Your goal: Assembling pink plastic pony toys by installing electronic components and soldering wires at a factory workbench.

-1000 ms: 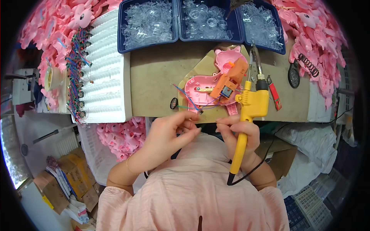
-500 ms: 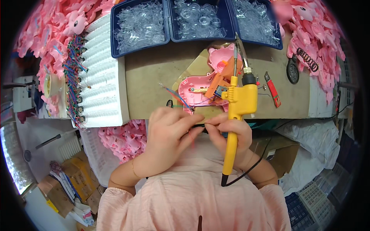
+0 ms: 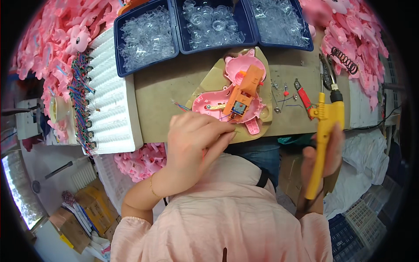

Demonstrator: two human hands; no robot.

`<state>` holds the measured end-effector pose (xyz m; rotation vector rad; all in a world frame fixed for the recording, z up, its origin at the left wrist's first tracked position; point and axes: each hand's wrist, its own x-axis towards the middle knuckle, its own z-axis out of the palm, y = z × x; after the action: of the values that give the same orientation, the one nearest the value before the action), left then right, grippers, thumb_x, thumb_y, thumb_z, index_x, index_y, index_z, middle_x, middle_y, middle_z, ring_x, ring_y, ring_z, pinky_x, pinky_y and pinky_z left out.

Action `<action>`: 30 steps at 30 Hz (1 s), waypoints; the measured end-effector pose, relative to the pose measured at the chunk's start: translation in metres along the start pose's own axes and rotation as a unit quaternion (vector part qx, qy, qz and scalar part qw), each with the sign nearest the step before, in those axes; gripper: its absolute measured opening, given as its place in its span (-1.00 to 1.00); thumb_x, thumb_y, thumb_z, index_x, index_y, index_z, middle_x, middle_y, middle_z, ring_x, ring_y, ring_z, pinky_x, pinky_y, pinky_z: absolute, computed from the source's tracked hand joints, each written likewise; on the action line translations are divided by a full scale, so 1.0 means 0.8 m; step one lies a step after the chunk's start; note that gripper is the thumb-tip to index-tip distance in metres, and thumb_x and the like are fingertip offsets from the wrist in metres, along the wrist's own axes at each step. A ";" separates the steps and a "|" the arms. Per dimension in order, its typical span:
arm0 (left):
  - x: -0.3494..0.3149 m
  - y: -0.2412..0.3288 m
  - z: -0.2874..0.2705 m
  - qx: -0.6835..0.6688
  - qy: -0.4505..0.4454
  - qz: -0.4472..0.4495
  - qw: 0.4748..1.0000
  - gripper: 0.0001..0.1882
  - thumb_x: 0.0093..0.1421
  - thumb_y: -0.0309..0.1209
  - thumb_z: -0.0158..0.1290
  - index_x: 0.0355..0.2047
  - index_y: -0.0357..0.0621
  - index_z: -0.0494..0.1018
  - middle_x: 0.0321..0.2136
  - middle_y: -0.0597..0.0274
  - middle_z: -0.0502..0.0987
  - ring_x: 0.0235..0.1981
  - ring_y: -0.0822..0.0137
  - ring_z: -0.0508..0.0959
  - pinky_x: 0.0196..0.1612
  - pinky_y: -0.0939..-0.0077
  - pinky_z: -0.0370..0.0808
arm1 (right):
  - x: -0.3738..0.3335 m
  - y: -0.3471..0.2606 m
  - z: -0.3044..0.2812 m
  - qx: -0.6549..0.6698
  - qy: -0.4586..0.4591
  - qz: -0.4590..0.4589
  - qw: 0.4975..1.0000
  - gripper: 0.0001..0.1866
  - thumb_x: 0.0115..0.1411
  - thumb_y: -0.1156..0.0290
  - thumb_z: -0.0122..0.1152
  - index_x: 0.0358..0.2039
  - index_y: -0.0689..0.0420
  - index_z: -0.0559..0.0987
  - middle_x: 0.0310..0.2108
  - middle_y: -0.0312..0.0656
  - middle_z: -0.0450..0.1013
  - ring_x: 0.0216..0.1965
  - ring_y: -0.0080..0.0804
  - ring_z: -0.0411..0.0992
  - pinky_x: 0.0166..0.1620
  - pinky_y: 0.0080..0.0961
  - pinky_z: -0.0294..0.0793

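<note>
"While the pink shell (image 3: 217, 98) lies on the yellowish sheet (image 3: 207, 83), what blocks the head view?"
"Left hand (image 3: 192, 139), fingertips nearly together, hides its edge; holding anything, I can't tell."
"Right hand (image 3: 335, 148)?"
"Around the yellow soldering gun (image 3: 330, 114), beside the red cutter (image 3: 304, 99)."

the pink shell (image 3: 216, 97) is glossy plastic, the orange housing (image 3: 249, 81) duller plastic; the yellow soldering tool (image 3: 331, 116) is smooth plastic with a metal tip (image 3: 333, 79). clear plastic parts (image 3: 218, 26) gleam; the tabletop (image 3: 159, 94) is matt.
</note>
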<state>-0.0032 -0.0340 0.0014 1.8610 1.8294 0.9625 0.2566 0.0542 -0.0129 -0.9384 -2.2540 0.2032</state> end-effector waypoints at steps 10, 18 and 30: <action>0.010 0.010 0.012 0.053 0.040 -0.029 0.997 -0.86 -0.07 -0.47 0.19 -0.45 -0.07 0.49 -0.53 0.35 0.47 -0.45 0.31 0.43 -0.35 0.44 0.24 | -0.046 -0.009 -0.019 0.365 0.160 0.277 0.875 -0.16 0.05 0.01 0.22 0.17 0.23 0.10 0.05 -0.04 0.24 0.07 -0.21 0.27 0.05 -0.26 0.34; 0.007 -0.004 0.044 0.080 0.140 0.022 0.987 -0.80 -0.13 -0.53 0.21 -0.45 -0.10 0.45 -0.53 0.32 0.45 -0.47 0.28 0.43 -0.38 0.43 0.29 | -0.040 -0.017 -0.015 0.568 -0.133 0.128 0.802 -0.25 -0.02 0.43 0.33 0.15 0.20 0.14 0.01 0.18 0.28 -0.11 -0.16 0.43 -0.10 -0.37 0.41; 0.011 -0.002 0.045 0.047 0.140 0.029 0.989 -0.80 -0.12 -0.58 0.19 -0.45 -0.15 0.43 -0.53 0.27 0.45 -0.47 0.25 0.43 -0.33 0.41 0.31 | -0.045 -0.031 0.004 0.482 -0.074 -0.005 0.873 -0.34 -0.05 0.52 0.35 0.03 0.23 0.19 0.00 0.33 0.24 -0.19 0.00 0.48 -0.25 -0.37 0.51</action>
<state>0.0194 -0.0182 -0.0232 1.9252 2.0208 1.2306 0.2589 0.0124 -0.0253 -0.3567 -1.8795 1.2879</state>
